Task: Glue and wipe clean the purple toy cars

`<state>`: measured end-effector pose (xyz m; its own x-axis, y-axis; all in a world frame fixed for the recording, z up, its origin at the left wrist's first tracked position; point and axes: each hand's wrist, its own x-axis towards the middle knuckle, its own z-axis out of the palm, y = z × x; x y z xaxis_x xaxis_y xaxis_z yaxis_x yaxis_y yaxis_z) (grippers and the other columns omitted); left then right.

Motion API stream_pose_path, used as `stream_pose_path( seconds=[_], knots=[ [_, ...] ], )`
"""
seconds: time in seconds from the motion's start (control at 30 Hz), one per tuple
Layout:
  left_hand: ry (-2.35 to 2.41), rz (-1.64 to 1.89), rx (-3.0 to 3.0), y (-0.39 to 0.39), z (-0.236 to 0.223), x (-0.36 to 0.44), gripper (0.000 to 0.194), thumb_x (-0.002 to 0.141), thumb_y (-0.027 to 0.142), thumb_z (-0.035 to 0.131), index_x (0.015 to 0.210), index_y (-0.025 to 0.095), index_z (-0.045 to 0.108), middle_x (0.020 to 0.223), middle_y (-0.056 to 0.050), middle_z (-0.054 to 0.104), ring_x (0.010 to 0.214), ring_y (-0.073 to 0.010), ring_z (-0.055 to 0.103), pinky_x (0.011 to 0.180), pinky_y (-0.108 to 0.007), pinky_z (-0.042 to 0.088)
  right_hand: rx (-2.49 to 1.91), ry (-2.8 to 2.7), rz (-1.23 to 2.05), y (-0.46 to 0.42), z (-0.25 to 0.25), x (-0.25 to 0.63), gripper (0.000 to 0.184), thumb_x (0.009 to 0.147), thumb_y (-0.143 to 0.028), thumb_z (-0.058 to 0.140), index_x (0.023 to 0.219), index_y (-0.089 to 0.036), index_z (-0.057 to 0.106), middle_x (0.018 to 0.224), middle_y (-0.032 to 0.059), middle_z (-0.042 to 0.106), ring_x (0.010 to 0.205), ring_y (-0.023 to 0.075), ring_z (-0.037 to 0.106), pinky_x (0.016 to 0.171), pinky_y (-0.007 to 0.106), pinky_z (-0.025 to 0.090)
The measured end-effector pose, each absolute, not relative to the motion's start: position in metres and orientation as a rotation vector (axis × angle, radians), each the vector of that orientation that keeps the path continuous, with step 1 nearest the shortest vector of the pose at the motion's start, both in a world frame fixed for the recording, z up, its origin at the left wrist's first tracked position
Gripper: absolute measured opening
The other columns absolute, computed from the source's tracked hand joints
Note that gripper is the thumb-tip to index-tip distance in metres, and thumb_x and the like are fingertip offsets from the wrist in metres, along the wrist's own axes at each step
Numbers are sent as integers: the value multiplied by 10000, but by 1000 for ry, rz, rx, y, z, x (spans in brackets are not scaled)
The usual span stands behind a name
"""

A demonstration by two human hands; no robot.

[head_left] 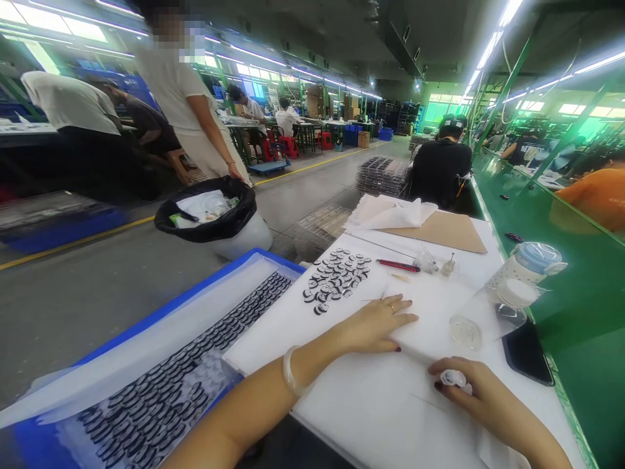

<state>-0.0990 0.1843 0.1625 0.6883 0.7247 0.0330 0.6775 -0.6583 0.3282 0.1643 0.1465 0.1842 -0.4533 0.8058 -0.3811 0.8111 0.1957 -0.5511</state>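
Observation:
My left hand (375,324) lies on the white work surface (361,397) with fingers spread, a ring on one finger, and holds nothing. Just beyond it is a loose group of small black-and-silver curved pieces (336,277). My right hand (469,384) rests at the right side of the surface, its fingers curled round a small translucent plastic tube (453,378). The tube's exact kind is not clear, as the fingers cover part of it. Farther off from my hands lie a red pen (398,266) and a clear round dish (465,331).
On the left, a blue tray (185,286) holds rows of similar pieces on white sheets. At right stand a lidded cup (525,267) and a phone (527,352), beside a green bench (581,326). Cardboard (434,231) lies at the back. A person holds a black-lined bin (239,244).

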Motion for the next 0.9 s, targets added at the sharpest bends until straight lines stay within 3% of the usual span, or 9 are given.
stream_pose_path(
  seconds=[0.37, 0.9],
  knots=[
    [1117, 202, 2584, 182, 167, -98, 706, 882, 353, 663, 1507, 196, 374, 1614, -141, 288, 1508, -355, 224, 1191, -520, 310, 1650, 2446, -1117, 146, 181, 168, 359, 890, -374, 465, 1142, -282, 703, 1224, 35, 659, 1130, 258, 605, 867, 318, 518],
    [1088, 176, 2646, 186, 166, -98, 672, 930, 400, 580, 1521, 177, 349, 1621, -136, 261, 1522, -334, 191, 1167, -498, 338, 1492, 2639, -1061, 175, 136, 197, 413, 862, -525, 526, 1099, -278, 756, 1179, 48, 709, 1085, 285, 672, 819, 292, 599]
  ],
)
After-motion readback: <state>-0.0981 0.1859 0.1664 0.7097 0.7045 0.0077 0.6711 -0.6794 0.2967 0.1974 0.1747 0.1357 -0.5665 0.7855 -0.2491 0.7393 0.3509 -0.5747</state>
